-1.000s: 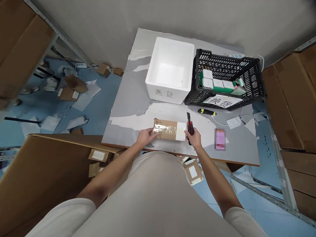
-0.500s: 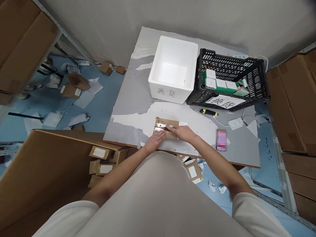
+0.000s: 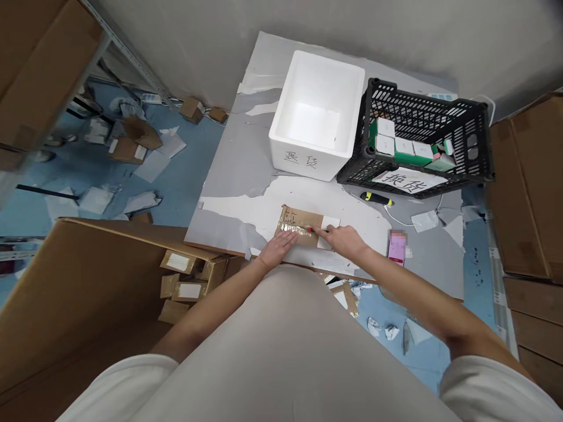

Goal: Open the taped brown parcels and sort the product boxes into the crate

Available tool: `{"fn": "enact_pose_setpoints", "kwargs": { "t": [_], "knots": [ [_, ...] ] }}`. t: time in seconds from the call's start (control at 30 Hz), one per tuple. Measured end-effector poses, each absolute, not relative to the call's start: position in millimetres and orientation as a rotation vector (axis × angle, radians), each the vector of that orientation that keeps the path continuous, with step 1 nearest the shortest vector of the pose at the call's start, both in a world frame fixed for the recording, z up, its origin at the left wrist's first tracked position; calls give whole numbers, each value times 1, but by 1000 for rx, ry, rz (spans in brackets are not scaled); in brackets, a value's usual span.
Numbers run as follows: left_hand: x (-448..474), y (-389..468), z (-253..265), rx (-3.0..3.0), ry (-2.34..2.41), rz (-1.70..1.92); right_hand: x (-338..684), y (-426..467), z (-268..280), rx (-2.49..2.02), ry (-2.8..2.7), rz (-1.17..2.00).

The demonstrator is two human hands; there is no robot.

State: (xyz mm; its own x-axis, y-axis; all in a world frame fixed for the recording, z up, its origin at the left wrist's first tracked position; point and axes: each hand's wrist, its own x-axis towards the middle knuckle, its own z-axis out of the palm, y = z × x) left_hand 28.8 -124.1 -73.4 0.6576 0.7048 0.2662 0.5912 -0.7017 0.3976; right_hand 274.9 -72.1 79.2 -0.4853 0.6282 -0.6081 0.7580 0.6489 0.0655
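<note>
A small flat cardboard box (image 3: pixel 305 218) with shiny tape, dark handwriting and a white label lies near the table's front edge. Across its lower left part my left hand (image 3: pixel 278 247) rests flat, fingers stretched out. My right hand (image 3: pixel 345 241) is closed round a small red-and-black box cutter (image 3: pixel 310 229), index finger forward, its tip over the taped middle of the box. The cutter's blade is too small to make out. Behind the box stands a white foam box (image 3: pixel 308 161) with handwriting on its front.
A black plastic crate (image 3: pixel 411 111) holds several green-and-white boxes. In front lie a black-and-yellow tool (image 3: pixel 376 198) and a blurred pink phone-like item (image 3: pixel 397 247). A large open carton (image 3: pixel 88 281) with smaller boxes stands left of the table (image 3: pixel 220 176). Paper scraps litter the floor.
My right hand has drawn the cutter to the right along the box, away from my left hand. The left hand stays on the box. The whole view has shifted slightly.
</note>
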Motion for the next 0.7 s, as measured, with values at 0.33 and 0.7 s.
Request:
{"fn": "enact_pose_setpoints", "kwargs": {
  "t": [0.33,0.7],
  "knots": [
    [35,-119,-65,2580,1078,465,404,-130,93,1401,2160,-234],
    [59,-71,-1,2562,1292,99,370,-184,9,2614,1658,-1861]
  ]
}}
